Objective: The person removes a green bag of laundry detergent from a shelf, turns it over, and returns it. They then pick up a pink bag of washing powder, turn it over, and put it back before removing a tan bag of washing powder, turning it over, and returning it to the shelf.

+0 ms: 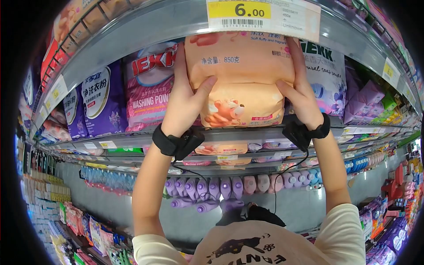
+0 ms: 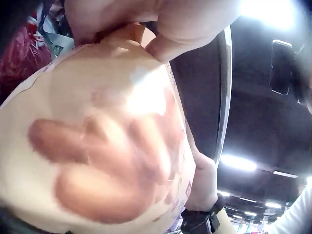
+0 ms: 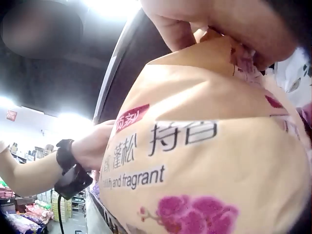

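Observation:
A plump peach bag of washing powder (image 1: 243, 95) with a bear picture and "850克" stands at the front of a shelf in the head view. My left hand (image 1: 185, 101) grips its left side, thumb pressed on the front. On the opposite side my right hand (image 1: 304, 99) holds it the same way, fingers running back along the edge. The left wrist view has the bag's bear print (image 2: 107, 165) close up, with the left thumb bent over a side fold. Printed lettering and a purple flower (image 3: 195, 214) fill the right wrist view.
A pink washing powder bag (image 1: 148, 95) and purple bags (image 1: 104, 101) stand to the left; a white bag (image 1: 324, 84) is at the right. Overhead runs a shelf edge with a 6.00 price tag (image 1: 263, 15). Purple bottles (image 1: 214, 187) line a lower level.

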Demonstrator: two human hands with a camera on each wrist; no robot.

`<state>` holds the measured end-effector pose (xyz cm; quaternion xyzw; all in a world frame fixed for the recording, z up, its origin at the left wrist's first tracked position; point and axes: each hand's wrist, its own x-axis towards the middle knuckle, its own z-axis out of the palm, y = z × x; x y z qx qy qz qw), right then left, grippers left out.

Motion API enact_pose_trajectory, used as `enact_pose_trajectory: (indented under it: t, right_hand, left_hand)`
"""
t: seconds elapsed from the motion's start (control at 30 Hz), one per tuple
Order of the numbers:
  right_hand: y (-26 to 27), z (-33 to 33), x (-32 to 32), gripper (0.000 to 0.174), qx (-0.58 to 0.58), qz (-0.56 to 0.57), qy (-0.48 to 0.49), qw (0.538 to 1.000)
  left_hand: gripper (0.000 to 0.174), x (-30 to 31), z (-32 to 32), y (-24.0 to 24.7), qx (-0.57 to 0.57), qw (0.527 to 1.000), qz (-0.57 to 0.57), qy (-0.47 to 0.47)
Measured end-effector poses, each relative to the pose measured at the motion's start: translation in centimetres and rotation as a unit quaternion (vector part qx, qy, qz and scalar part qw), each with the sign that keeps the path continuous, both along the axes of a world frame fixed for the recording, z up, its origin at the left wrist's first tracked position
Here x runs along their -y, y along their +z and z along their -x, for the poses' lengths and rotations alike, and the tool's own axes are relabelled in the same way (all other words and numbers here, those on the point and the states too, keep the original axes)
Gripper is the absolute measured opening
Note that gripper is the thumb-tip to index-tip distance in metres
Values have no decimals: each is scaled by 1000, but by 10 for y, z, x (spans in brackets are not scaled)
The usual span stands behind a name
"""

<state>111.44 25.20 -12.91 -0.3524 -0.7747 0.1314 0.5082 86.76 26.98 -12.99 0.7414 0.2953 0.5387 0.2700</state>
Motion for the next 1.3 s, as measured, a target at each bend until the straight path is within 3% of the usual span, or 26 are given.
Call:
enact_pose_trajectory:
  t: [0.5, 0.53, 0.63, 0.67, 0.77, 0.8, 0.9, 0.93, 1.03, 1.1, 1.17, 1.2, 1.23, 1.3]
  right_hand:
    - [5, -6, 2, 71, 102, -65, -31, 992]
    - [8, -6, 6, 70, 94, -66, -26, 993]
    - [21, -13, 16, 70, 160, -32, -49, 985]
    - [22, -13, 25, 66, 149, -47, -83, 984]
    - [30, -18, 48, 63, 203, -70, -121, 969]
    - [31, -17, 56, 58, 181, -73, -118, 974]
    - [41, -19, 84, 56, 262, -122, -180, 940]
    - [46, -17, 98, 48, 262, -152, -186, 935]
    - [66, -20, 142, 34, 248, -153, -135, 947]
    - [86, -12, 192, 19, 173, -151, -108, 967]
    - [98, -10, 243, 13, 95, -234, -92, 963]
    - [102, -11, 270, 10, 84, -282, -114, 949]
    - [101, -11, 292, 9, 33, -315, -72, 946]
    - [98, -10, 331, 11, -31, -372, 2, 928]
  left_hand:
    - [79, -7, 1, -12, -70, 996, -49, 27]
    - [73, 0, 2, -7, -63, 998, -9, 13]
    - [73, 4, 8, -3, -115, 991, -37, 59]
    - [72, 7, 8, -1, -123, 980, -114, 109]
    - [70, 25, 11, 12, -144, 967, -142, 156]
    - [63, 27, 11, 13, -115, 972, -144, 149]
    - [56, 39, 16, 20, -198, 919, -240, 243]
    - [43, 42, 19, 19, -186, 919, -249, 243]
    - [33, 92, 29, 49, -214, 933, -239, 162]
    - [27, 143, 31, 77, -162, 965, -195, 61]
    - [22, 192, 40, 102, -128, 962, -241, 19]
    - [24, 207, 46, 108, -53, 961, -262, -72]
    - [27, 222, 53, 111, 22, 947, -273, -167]
    - [30, 255, 89, 115, 31, 913, -358, -193]
